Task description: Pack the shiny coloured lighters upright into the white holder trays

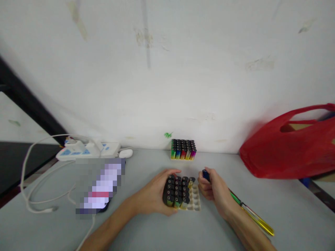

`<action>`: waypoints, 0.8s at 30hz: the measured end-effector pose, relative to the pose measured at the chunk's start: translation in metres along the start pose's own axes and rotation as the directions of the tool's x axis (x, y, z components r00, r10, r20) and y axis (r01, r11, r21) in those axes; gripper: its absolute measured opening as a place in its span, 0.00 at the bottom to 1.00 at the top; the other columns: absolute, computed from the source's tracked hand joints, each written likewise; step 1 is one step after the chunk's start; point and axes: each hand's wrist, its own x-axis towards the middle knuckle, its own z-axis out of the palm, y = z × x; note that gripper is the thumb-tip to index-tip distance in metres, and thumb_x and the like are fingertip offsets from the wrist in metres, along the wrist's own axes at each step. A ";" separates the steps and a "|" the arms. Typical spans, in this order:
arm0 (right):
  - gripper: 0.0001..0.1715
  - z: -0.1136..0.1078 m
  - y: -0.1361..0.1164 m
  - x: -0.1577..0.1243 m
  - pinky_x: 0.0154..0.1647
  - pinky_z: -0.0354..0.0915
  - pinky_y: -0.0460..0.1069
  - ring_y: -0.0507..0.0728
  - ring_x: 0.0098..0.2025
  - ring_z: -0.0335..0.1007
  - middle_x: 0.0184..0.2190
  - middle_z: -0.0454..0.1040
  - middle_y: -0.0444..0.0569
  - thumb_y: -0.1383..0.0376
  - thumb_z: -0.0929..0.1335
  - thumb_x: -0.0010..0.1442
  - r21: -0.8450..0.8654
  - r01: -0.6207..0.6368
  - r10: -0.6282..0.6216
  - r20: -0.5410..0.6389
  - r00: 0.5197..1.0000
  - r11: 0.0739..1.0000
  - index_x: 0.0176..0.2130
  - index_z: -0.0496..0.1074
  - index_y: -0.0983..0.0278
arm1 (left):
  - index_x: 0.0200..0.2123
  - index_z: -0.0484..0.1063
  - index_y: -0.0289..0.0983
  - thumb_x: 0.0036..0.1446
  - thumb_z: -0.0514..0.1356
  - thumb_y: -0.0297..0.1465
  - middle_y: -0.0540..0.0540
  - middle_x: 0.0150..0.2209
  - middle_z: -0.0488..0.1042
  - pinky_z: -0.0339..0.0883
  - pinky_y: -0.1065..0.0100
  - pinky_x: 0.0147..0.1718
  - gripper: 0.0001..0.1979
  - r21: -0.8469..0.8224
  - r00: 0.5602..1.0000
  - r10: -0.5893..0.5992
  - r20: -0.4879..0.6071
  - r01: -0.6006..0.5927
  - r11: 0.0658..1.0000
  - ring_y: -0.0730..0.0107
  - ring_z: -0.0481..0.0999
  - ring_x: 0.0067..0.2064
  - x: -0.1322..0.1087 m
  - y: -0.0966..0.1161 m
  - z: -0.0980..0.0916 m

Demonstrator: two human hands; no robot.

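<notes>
My left hand (157,195) is wrapped round the left side of a pale tray (195,200), thumb at the near side and fingers at the far side. Several black-topped lighters (178,190) stand upright in the tray's left part, and its right-hand slots show bare. Just right of the tray, my right hand (213,184) is closed round a dark blue lighter (206,175), whose end sticks out above the fingers. Against the wall behind stands a full block of multicoloured lighters (183,150) with black tops.
A phone (104,186) with a blurred screen lies at the left, near a white power strip (104,150) and cables. A red bag (282,146) sits at the right. Long green and yellow items (258,219) lie beside my right forearm.
</notes>
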 end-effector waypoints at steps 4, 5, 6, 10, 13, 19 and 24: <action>0.28 0.002 -0.004 -0.004 0.22 0.35 0.47 0.50 0.23 0.33 0.22 0.43 0.34 0.43 0.64 0.65 0.018 -0.022 0.023 -0.072 0.997 1.000 0.25 0.53 0.57 | 0.73 0.62 0.43 0.40 0.81 0.27 0.37 0.68 0.72 0.64 0.46 0.73 0.58 -0.004 1.000 0.004 0.001 -0.004 1.000 0.39 0.73 0.68 0.000 -0.002 0.000; 0.28 0.002 -0.005 -0.004 0.22 0.35 0.47 0.50 0.23 0.33 0.22 0.43 0.34 0.43 0.65 0.65 0.019 -0.029 0.030 -0.069 0.997 0.999 0.25 0.53 0.57 | 0.73 0.62 0.43 0.40 0.81 0.27 0.37 0.68 0.72 0.64 0.46 0.72 0.58 -0.005 1.000 0.006 0.002 -0.006 1.000 0.39 0.73 0.68 0.000 -0.002 0.000; 0.29 0.001 -0.006 -0.004 0.22 0.36 0.47 0.50 0.23 0.33 0.22 0.43 0.35 0.43 0.65 0.64 0.018 -0.033 0.034 -0.067 0.997 0.999 0.25 0.53 0.57 | 0.73 0.62 0.43 0.40 0.81 0.27 0.37 0.68 0.72 0.64 0.46 0.72 0.58 -0.006 1.000 0.007 0.002 -0.007 1.000 0.39 0.73 0.68 0.000 -0.002 0.000; 0.32 -0.003 -0.004 0.001 0.21 0.36 0.46 0.49 0.22 0.33 0.21 0.44 0.35 0.39 0.66 0.65 0.037 -0.037 0.038 -0.042 0.998 0.999 0.25 0.54 0.57 | 0.73 0.63 0.43 0.40 0.81 0.27 0.37 0.69 0.72 0.65 0.45 0.72 0.57 -0.013 1.000 -0.003 0.000 0.003 1.000 0.38 0.73 0.69 0.000 -0.001 0.000; 0.37 -0.004 -0.002 0.005 0.20 0.36 0.46 0.48 0.21 0.33 0.19 0.45 0.34 0.33 0.67 0.64 0.061 -0.044 0.044 0.006 0.999 0.997 0.24 0.57 0.58 | 0.73 0.63 0.43 0.40 0.81 0.28 0.37 0.68 0.73 0.65 0.45 0.72 0.57 -0.022 1.000 -0.004 0.001 0.005 1.000 0.38 0.73 0.69 0.000 0.001 0.000; 0.31 0.007 -0.007 -0.001 0.19 0.51 0.46 0.49 0.19 0.52 0.26 0.64 0.38 0.36 0.69 0.69 -0.049 0.227 -0.230 -0.079 0.970 0.973 0.43 0.73 0.60 | 0.73 0.63 0.43 0.40 0.81 0.28 0.38 0.68 0.73 0.65 0.45 0.72 0.57 -0.014 1.000 -0.007 -0.005 0.007 1.000 0.38 0.73 0.68 0.000 0.002 0.000; 0.23 0.004 -0.018 -0.005 0.36 0.69 0.50 0.55 0.32 0.74 0.40 0.78 0.47 0.44 0.71 0.73 -0.270 0.406 -0.442 -0.084 0.893 0.873 0.50 0.79 0.60 | 0.73 0.63 0.43 0.40 0.81 0.29 0.37 0.69 0.72 0.63 0.45 0.73 0.57 0.009 1.000 0.007 0.002 -0.007 1.000 0.38 0.72 0.70 0.000 0.000 -0.001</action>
